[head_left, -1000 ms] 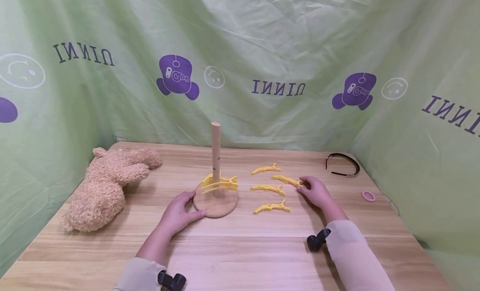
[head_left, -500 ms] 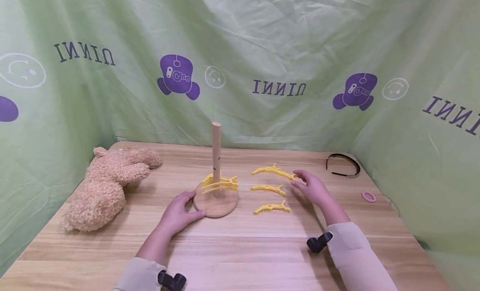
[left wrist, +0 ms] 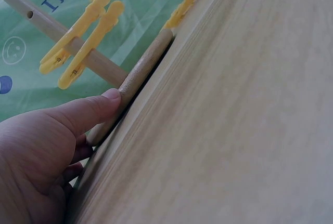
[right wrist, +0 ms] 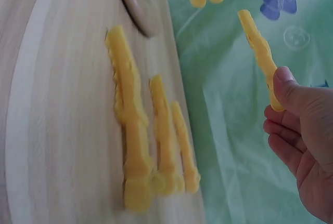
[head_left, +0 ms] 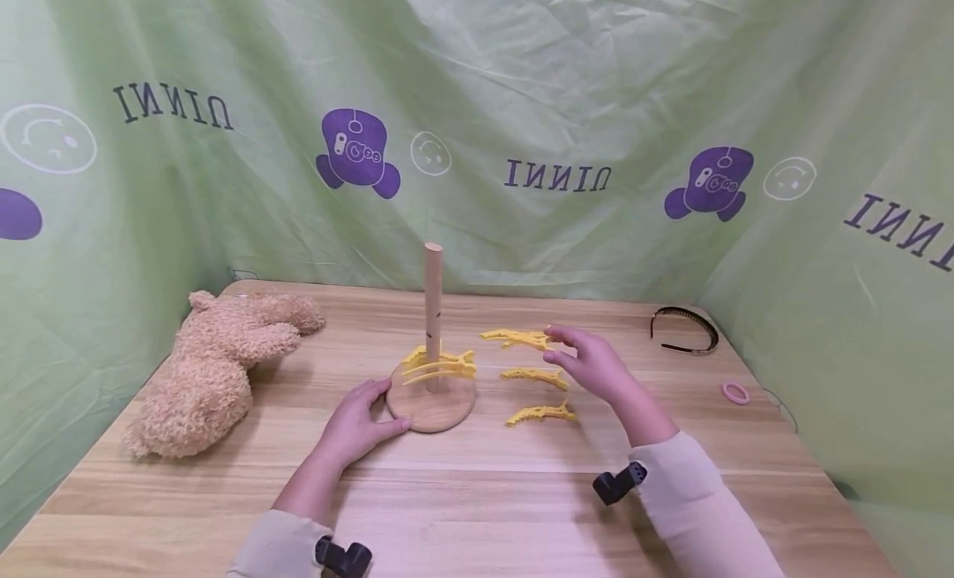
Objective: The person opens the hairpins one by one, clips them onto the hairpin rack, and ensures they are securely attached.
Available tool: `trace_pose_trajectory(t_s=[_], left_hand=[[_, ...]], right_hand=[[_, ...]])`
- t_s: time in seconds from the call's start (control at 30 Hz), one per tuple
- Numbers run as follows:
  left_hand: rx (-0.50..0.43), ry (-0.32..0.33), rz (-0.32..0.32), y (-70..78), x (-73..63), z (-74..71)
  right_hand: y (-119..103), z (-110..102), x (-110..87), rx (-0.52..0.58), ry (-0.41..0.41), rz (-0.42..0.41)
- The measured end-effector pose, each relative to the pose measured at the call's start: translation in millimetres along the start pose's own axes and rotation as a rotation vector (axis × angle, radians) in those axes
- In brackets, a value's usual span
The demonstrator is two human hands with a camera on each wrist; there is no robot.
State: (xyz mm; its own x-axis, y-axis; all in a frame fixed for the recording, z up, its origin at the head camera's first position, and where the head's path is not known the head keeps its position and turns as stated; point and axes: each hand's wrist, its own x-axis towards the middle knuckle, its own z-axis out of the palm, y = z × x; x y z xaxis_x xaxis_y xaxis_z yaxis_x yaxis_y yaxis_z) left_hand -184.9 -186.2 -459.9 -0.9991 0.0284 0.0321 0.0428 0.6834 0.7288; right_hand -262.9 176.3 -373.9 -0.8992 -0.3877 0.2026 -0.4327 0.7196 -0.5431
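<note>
Head view: the left hand (head_left: 356, 422) grips the base of the wooden stand (head_left: 436, 414) at its edge; the right hand (head_left: 594, 367) pinches a yellow clip (right wrist: 260, 52), held up right of the stand. Two clips (left wrist: 91, 46) already sit low on the stand's post (head_left: 433, 296), seemingly clasping it; three loose clips (right wrist: 132, 117) remain just right of the stand, so the work looks about a third done. Those fitted clips, crowding the lower post, seem the only obstacle. A plush toy (head_left: 201, 379) lies left of the stand; a headband (head_left: 699, 319) and pink ring (head_left: 734, 402) lie well to its right.
</note>
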Motion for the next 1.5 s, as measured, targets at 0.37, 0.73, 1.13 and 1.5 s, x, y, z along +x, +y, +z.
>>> trace_pose_trajectory(t_s=[0.37, 0.73, 1.13, 1.5], left_hand=[[-0.005, 0.006, 0.005, -1.1, 0.4, 0.8], [0.000, 0.008, 0.002, -0.3, 0.4, 0.3], [0.001, 0.009, 0.009, -0.2, 1.9, -0.1], [0.007, 0.005, 0.006, -0.3, 1.3, 0.1]], right_hand=[[-47, 20, 17.8, -0.041, 0.037, -0.117], [-67, 52, 36.9, 0.020, 0.009, -0.114], [-76, 60, 40.6, 0.009, -0.021, -0.124], [-77, 58, 36.6, 0.013, -0.088, -0.138]])
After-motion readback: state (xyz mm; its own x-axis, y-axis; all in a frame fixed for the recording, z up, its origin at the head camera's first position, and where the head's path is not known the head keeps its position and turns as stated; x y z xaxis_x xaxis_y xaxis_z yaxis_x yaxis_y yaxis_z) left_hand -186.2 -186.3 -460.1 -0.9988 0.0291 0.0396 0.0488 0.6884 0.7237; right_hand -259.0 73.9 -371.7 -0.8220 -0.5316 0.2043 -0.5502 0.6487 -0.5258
